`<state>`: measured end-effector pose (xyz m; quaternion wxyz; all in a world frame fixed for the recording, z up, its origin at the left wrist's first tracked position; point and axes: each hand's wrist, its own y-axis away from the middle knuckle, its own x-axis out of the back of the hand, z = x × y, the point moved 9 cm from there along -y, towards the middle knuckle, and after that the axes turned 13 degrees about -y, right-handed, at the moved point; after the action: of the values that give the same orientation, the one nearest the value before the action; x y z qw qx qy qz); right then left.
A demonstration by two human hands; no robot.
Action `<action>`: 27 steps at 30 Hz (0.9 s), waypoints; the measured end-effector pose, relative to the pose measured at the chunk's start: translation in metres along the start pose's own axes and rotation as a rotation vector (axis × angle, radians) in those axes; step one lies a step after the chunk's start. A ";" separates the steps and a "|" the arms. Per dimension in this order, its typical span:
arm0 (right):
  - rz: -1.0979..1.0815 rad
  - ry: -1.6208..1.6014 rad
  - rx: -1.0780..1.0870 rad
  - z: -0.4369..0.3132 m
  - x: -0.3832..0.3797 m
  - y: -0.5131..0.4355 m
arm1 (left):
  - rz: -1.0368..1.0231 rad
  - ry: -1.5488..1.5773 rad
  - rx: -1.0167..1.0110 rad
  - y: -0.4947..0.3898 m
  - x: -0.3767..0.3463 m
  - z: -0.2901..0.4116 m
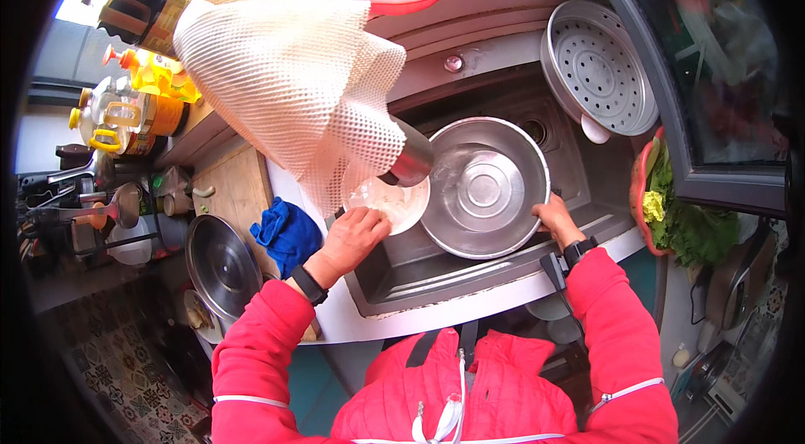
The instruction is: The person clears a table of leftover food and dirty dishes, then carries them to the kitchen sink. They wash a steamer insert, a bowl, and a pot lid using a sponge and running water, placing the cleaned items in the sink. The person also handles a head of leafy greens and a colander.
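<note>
My left hand (357, 236) grips the near rim of a white bowl (402, 208), whose inside is partly hidden under a faucet (415, 161) draped with a pale mesh cloth (283, 66). My right hand (556, 216) has hold of the right rim of a wide stainless steel basin (487, 186), thumb at the edge and the other fingers mostly hidden. The basin sits in the sink (402, 283), with only a shine visible on its bottom. The bowl is just left of the basin, above the sink's left part.
Beyond the sink, a red plastic basket (383, 0) holds dates and pale nuts or beans. A metal steamer (597, 73) leans at the right, near a basin of leafy greens (673, 211) and an open window frame (723, 189). At left are a blue cloth (286, 236), pot lid (223, 265) and cutting board (236, 183).
</note>
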<state>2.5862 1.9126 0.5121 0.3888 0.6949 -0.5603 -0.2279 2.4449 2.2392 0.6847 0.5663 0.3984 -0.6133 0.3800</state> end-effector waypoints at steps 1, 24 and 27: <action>0.032 -0.003 -0.002 -0.002 0.007 0.005 | -0.012 -0.011 0.021 0.004 -0.004 -0.001; 0.171 -0.101 0.032 -0.022 0.092 0.082 | -0.125 -0.031 0.032 -0.030 -0.111 0.016; 0.163 -0.115 0.065 -0.026 0.087 0.088 | -0.167 -0.045 0.032 -0.038 -0.126 0.015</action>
<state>2.5765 1.8310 0.6079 0.3505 0.6451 -0.6435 -0.2168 2.4787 2.2177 0.5584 0.5758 0.4656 -0.5844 0.3319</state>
